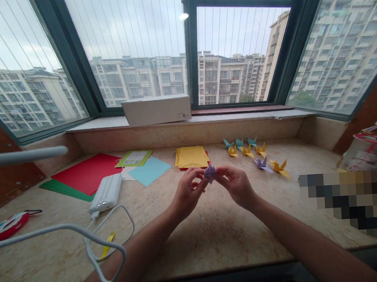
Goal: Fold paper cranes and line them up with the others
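Item: purple folded paper (210, 172), held just above the stone counter (213, 237). We pinch it from both sides, left hand (188, 192) and right hand (236, 185), fingertips closed on it. Likely light, thin, easily crushed; best gripped at its folded corners.

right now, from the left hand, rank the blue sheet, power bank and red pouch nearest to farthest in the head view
From the left hand, pinching the purple paper:
1. Blue sheet, just left and ahead.
2. Power bank, farther left.
3. Red pouch, at the far left edge.
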The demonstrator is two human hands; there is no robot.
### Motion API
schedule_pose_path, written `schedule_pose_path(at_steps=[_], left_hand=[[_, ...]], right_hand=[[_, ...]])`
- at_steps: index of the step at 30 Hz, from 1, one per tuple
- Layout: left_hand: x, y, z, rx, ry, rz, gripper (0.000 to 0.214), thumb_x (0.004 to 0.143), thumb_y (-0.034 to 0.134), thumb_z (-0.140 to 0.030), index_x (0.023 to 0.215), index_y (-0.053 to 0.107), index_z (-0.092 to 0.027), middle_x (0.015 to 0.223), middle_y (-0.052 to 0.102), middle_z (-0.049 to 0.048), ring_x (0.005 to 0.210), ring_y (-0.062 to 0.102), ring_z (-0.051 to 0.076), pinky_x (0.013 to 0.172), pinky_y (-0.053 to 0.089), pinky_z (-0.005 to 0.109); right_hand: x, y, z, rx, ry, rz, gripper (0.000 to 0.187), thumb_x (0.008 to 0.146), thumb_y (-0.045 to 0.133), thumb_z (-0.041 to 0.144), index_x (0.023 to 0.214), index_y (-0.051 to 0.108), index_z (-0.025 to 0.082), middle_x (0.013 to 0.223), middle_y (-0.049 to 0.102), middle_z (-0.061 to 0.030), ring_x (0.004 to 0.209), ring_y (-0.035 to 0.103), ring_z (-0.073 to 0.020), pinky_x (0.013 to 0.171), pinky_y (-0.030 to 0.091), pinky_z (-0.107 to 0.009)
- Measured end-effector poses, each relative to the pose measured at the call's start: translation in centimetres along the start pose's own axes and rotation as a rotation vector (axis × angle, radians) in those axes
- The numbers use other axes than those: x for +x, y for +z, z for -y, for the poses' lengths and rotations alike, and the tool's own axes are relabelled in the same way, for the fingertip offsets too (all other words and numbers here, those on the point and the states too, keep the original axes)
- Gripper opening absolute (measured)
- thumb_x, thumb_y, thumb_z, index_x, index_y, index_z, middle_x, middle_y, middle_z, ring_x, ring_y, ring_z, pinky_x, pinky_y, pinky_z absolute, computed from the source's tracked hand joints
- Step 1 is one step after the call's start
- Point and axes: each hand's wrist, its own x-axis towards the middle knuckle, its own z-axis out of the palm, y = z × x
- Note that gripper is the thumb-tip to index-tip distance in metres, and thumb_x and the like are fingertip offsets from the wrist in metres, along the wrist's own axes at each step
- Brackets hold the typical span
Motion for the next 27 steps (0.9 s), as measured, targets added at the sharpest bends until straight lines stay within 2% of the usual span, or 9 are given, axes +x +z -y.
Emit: schedule_pose_path(at_steps=[3,6,8,10,14,23,27], left_hand=[[-0.20,-0.06,-0.09,0.106,0.008,-0.014,0.023,0.086,0.065,-0.038,0.098,0.070,-0.018,0.084,0.059,0.0031,0.065,0.056,0.010,0.049,0.047,0.018],[-0.40,-0.02,-0.28,0.033,-0.050,0.040,0.028,0.090,0.060,-0.039,0.107,0.065,-0.018,0.069,0.055,-0.0017,0.049,0.053,0.008,0.042,0.042,0.017],[-0.44,0.03,-0.38,-0.073,-0.057,0.066,0.031,0.090,0.060,-0.039,0.112,0.062,-0.017,0.076,0.061,0.0015,0.055,0.061,0.011,0.046,0.048,0.020],[-0.38,0.06,-0.44,-0.168,-0.042,0.073,0.033,0.090,0.059,-0.040,0.112,0.061,-0.016,0.087,0.065,0.0057,0.068,0.067,0.015,0.058,0.056,0.026],[-0.20,-0.04,-0.36,-0.232,-0.032,0.052,0.033,0.092,0.056,-0.040,0.112,0.064,-0.014,0.094,0.068,0.0084,0.080,0.067,0.018,0.074,0.058,0.033],[-0.25,-0.27,-0.53,-0.139,-0.029,0.001,0.028,0.089,0.059,-0.030,0.112,0.067,-0.016,0.105,0.070,0.0090,0.092,0.065,0.019,0.080,0.053,0.028],[-0.40,0.05,-0.44,-0.216,-0.011,0.058,0.026,0.088,0.062,-0.027,0.112,0.063,-0.016,0.105,0.069,0.0093,0.092,0.066,0.018,0.081,0.054,0.029]], right_hand=[[-0.06,-0.14,0.20,-0.103,-0.127,-0.017,0.012,0.084,0.070,0.032,0.089,0.071,0.022,0.095,0.067,-0.0062,0.086,0.065,-0.0191,0.077,0.055,-0.034],[-0.28,0.02,0.15,0.017,-0.103,0.049,0.014,0.086,0.068,0.032,0.096,0.068,0.022,0.096,0.065,-0.0053,0.074,0.066,-0.0157,0.068,0.057,-0.032],[-0.38,0.08,0.08,0.053,-0.096,0.088,0.017,0.088,0.066,0.033,0.101,0.067,0.022,0.101,0.066,-0.0070,0.078,0.067,-0.0171,0.070,0.058,-0.033],[-0.36,-0.03,0.08,0.004,-0.125,0.102,0.020,0.091,0.061,0.034,0.105,0.069,0.022,0.107,0.066,-0.0097,0.092,0.067,-0.0207,0.080,0.057,-0.036],[-0.10,-0.44,0.18,-0.099,-0.183,0.089,0.020,0.093,0.059,0.033,0.104,0.072,0.023,0.109,0.067,-0.0102,0.103,0.064,-0.0230,0.091,0.053,-0.040],[0.05,-0.64,0.38,-0.154,-0.186,0.062,0.014,0.088,0.067,0.033,0.098,0.074,0.026,0.111,0.066,-0.0088,0.107,0.062,-0.0235,0.098,0.049,-0.044],[0.12,-0.59,0.17,-0.132,-0.155,0.010,0.016,0.089,0.065,0.037,0.092,0.074,0.024,0.110,0.065,-0.0088,0.106,0.062,-0.0234,0.096,0.050,-0.043]])
